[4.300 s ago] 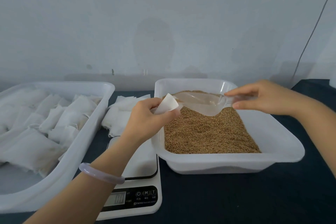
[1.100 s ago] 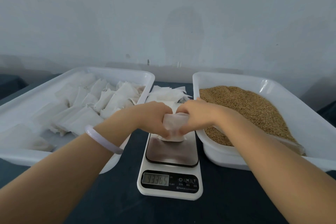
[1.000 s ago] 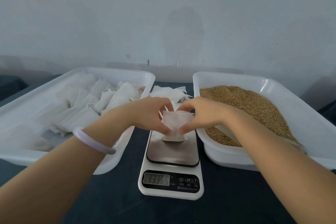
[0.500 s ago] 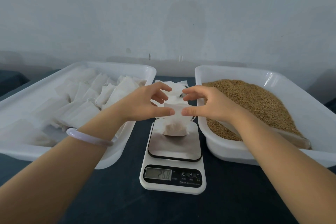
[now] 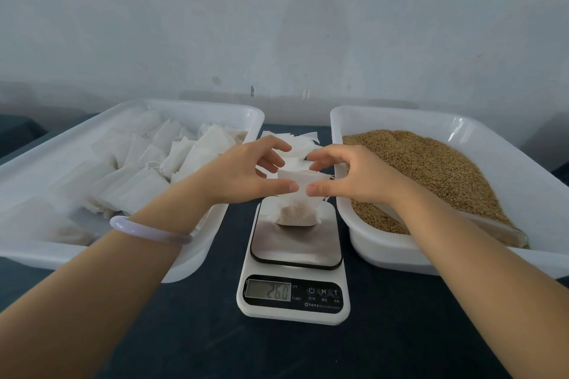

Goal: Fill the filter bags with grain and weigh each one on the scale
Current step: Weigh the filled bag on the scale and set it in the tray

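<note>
Pale wall behind, dark table [image 5: 191,344] below, its near stretch open. I see the left tray [image 5: 197,111] of filled bags and the right tray [image 5: 400,117] of grain [image 5: 431,163] flanking a narrow lane taken up by the scale [image 5: 294,311], which reads 26.0. On its platter stands the filter bag [image 5: 297,209]. My left hand [image 5: 243,175] and right hand [image 5: 354,175] flank its top edge, each grip open, fingertips at the paper; contact I cannot tell.
</note>
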Motion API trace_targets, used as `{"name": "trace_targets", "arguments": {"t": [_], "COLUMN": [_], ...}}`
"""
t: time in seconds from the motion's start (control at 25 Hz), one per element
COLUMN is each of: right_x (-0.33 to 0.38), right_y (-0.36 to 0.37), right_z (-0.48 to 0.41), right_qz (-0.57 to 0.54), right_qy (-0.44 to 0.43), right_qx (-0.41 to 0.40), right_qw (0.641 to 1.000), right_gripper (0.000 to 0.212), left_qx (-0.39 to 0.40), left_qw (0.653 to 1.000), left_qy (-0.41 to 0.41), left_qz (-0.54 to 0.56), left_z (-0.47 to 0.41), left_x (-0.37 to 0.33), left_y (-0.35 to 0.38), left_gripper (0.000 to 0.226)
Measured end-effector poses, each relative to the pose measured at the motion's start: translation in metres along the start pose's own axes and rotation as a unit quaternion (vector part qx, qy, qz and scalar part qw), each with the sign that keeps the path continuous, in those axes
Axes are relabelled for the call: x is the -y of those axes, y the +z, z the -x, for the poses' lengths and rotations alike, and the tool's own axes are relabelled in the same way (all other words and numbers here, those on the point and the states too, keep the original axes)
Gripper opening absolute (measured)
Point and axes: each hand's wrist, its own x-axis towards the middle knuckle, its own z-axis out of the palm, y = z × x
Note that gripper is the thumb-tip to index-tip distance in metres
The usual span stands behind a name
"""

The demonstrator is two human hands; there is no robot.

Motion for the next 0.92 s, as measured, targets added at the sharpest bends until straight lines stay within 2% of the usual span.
{"name": "trace_targets", "arguments": {"t": [0.48, 0.56, 0.64, 0.72, 0.8, 0.92], "right_x": [-0.0010, -0.0004, 0.0004, 0.0022, 0.0031, 0.0063], "right_y": [-0.0001, 0.0000, 0.0012, 0.0035, 0.0059, 0.0058], "right_z": [-0.0002, 0.0008, 0.0009, 0.0004, 0.0004, -0.0002], "right_qz": [0.028, 0.033, 0.034, 0.048, 0.073, 0.095], "right_qy": [-0.001, 0.000, -0.005, -0.013, -0.017, -0.039], "right_qx": [0.005, 0.005, 0.006, 0.005, -0.001, -0.025], "right_qw": [1.000, 0.999, 0.999, 0.999, 0.997, 0.994], "right_gripper": [0.075, 0.062, 0.038, 0.021, 0.013, 0.010], "left_qx": [0.008, 0.008, 0.012, 0.015, 0.015, -0.006], "left_qw": [1.000, 1.000, 0.999, 0.998, 0.998, 0.999], "left_qy": [-0.007, -0.007, -0.006, -0.008, -0.017, -0.009], "left_qz": [-0.008, -0.013, -0.031, -0.053, -0.058, -0.048], "left_z": [0.0004, 0.0000, -0.0006, -0.0018, -0.0036, -0.0009], "left_x": [-0.0017, -0.0013, -0.0003, 0.0000, -0.0021, -0.0063], "left_y": [-0.0002, 0.0004, 0.0017, 0.0026, 0.0027, 0.0023], "left_gripper": [0.056, 0.054, 0.049, 0.033, 0.014, 0.018]}}
